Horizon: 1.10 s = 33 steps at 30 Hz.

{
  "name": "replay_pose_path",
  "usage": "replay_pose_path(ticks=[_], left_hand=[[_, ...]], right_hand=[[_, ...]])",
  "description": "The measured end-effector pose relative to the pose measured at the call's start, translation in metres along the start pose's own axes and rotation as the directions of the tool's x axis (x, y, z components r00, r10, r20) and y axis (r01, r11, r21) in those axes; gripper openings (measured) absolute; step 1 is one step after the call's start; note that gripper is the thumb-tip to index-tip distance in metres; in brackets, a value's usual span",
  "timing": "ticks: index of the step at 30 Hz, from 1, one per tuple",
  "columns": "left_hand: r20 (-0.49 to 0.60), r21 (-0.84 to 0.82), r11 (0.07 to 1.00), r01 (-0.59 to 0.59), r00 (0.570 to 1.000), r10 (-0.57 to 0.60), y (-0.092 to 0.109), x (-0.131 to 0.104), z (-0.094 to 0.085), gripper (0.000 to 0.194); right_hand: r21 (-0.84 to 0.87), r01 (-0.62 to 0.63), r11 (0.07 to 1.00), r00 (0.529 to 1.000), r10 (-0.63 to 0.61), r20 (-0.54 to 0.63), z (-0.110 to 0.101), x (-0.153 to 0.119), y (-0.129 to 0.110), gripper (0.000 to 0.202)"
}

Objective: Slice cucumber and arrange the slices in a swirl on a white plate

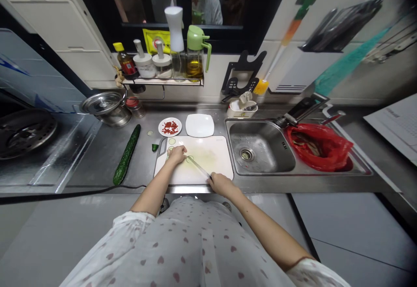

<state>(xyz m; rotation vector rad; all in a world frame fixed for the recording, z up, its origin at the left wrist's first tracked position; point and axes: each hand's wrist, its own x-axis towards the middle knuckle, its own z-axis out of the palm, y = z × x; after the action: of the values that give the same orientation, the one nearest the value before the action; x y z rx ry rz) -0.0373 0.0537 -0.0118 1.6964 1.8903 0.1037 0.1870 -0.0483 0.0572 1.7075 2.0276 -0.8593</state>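
On the white cutting board [208,148], my right hand [223,185] is closed around the handle of a kitchen knife [200,168]. The blade points up and left, its tip by a thin cucumber slice [190,160]. My left hand [177,154] rests over the board's left part with fingers bent together; whatever is under them is hidden. Another cucumber slice [172,141] lies just beyond that hand, at the board's far left corner. A dark green cucumber end [155,147] sits off the board beside its handle. A whole cucumber [127,155] lies farther left on the counter.
Behind the board are a plate of chopped red pieces [170,127] and a white plate [200,125]. A sink [260,148] adjoins on the right, with a red plastic bag [319,148] beyond. A steel pot [107,108] stands at left, under a condiment shelf [163,81].
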Motion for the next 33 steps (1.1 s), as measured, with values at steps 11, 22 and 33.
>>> replay_pose_path(ticks=[11,22,33], left_hand=[[0.009,-0.001,1.000,0.008,1.000,-0.008,0.000,0.002,0.001,0.022],[-0.006,0.010,1.000,0.002,1.000,-0.002,-0.004,0.005,0.004,0.023],[-0.007,-0.002,1.000,0.005,1.000,-0.005,-0.002,0.003,0.002,0.022]], right_hand=[[-0.142,0.048,0.989,0.998,-0.042,0.042,-0.032,0.004,-0.003,0.037],[-0.274,0.098,0.957,0.995,-0.090,0.040,-0.050,0.001,-0.011,0.037],[-0.133,0.100,0.986,0.993,-0.108,-0.057,-0.039,0.000,0.010,0.039]])
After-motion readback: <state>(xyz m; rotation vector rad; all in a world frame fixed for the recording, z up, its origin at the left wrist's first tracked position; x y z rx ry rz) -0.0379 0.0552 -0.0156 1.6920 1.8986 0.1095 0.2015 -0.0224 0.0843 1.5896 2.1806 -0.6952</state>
